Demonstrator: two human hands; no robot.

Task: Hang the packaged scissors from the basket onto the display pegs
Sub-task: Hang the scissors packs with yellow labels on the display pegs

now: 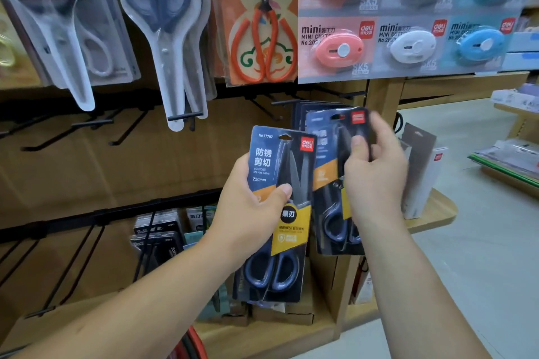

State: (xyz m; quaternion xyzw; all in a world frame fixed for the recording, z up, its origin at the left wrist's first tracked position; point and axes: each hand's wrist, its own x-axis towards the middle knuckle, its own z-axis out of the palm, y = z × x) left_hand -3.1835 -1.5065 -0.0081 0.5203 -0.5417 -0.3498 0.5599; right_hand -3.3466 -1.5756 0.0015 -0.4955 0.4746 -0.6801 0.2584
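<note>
Left grip (248, 207): clamped on first scissors pack (288, 230) at mid-height, thumb across the front, fingers behind. Pack upright, hang hole above the grip. Right grip (376, 172): pinching second scissors pack (329, 183) near its top, thumb on front. Packs side by side, edges overlapping. Display pegs (284, 102) just above.
</note>
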